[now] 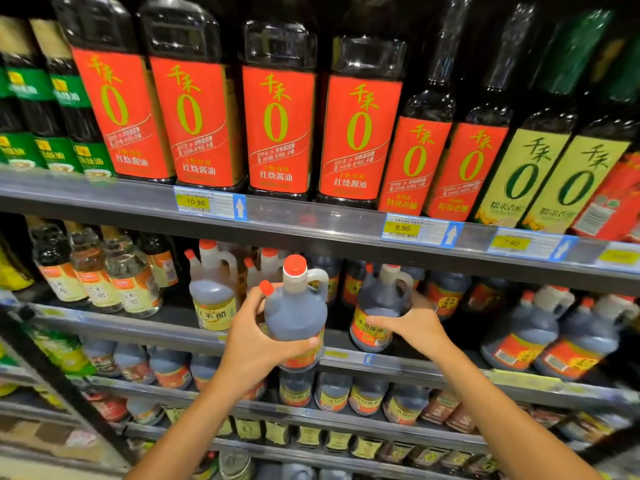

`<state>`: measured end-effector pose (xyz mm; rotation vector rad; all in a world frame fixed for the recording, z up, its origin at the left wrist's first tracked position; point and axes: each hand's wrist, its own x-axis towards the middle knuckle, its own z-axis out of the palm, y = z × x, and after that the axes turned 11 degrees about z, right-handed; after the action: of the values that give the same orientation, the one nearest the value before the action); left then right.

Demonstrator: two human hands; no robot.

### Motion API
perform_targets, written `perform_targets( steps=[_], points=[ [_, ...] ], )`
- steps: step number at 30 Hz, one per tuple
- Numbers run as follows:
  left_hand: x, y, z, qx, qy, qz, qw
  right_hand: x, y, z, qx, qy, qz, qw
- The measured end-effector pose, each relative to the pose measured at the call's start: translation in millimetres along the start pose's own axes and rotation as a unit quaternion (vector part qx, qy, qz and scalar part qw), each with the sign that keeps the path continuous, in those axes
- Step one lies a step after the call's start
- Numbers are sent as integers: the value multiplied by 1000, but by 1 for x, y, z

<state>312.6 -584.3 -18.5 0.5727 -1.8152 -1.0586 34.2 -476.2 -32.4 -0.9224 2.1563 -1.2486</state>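
Left hand (252, 337) wraps raised jug (294, 317); right hand (415, 329) clasps shelved jug (381, 301).

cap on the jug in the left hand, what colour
The cap is red, on the jug with dark liquid; head view shows it best.

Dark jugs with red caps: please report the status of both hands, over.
Left hand grips dark plastic jug with red cap, in front of grey shelf edge. Right hand holds second dark jug, standing on shelf. Nothing in the way.

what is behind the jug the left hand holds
Red-capped jugs on the shelf stand behind the jug; it and the left hand cover their bodies and labels.
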Motion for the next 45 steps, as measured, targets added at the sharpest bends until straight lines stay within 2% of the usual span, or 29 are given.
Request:
perform_targets(
  steps=[8,12,16,21,28,30,32,33,34,39,43,45],
  points=[
    [2,-1,7,9,-9,-10,1000,-4,4,1,4,-43,-1,999],
    [-3,-3,4,11,-13,-24,1000,-21,15,20,52,48,19,997],
    [-6,-5,-2,13,-17,-30,999,-24,24,30,-24,88,50,995],
    [-5,2,-6,10,-28,-21,999,-12,30,13,-24,-3,22,999],
    [-4,-1,-2,8,-40,-17,999,-12,31,12,-37,-30,22,999],
    [-3,-4,-2,9,-45,-18,999,-23,30,12,-20,33,11,999],
    [-1,-6,0,8,-48,-19,999,-48,25,13,82,164,-5,983],
    [0,-6,2,5,-49,-18,999,-61,22,14,119,212,-38,969],
    [2,-6,4,3,-49,-15,999,-73,18,16,122,224,-75,964],
    [8,1,15,-2,-79,6,997,-94,-25,24,76,133,-231,961],
    [10,6,25,6,-95,27,995,-85,-63,22,12,43,-235,971],
    [11,6,29,8,-97,38,995,-79,-70,22,-10,33,-234,972]
  ],
)
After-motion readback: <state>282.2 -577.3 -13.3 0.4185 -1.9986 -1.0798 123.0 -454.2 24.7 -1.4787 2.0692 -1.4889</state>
